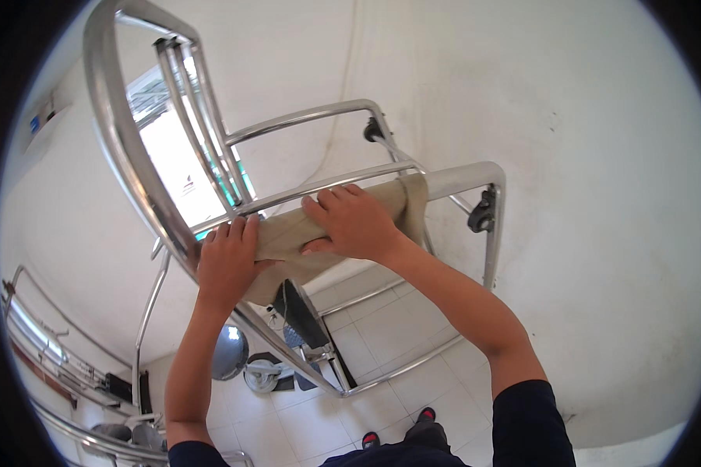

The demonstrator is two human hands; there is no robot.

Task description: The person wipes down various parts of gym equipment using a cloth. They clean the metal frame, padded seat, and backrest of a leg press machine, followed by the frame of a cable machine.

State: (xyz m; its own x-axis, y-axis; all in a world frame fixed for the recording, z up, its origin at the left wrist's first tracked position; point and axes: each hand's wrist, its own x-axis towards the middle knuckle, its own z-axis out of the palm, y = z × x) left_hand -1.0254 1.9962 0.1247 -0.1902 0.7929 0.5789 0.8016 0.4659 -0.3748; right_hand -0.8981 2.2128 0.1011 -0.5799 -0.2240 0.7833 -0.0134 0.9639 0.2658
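In front of me stands a metal tube frame (pixel 113 125), shaped like a chair with armrests. A beige cloth (pixel 295 233) is draped around one of its armrest tubes (pixel 464 176). With my left hand (pixel 229 257) I grip the cloth where that tube meets the upright one. My right hand (pixel 347 222) presses on the cloth farther along the tube, fingers over its far side and thumb on the near side. The cloth's right end hangs in a fold. A black plastic clamp (pixel 482 213) is fixed to the frame's right upright.
Below the frame are a dark padded board (pixel 304 315), a shiny grey ball (pixel 229 352) and a round metal base (pixel 261 375) on the tiled floor. More metal tubing (pixel 76 429) fills the lower left. A pale wall (pixel 584 175) rises behind and to the right.
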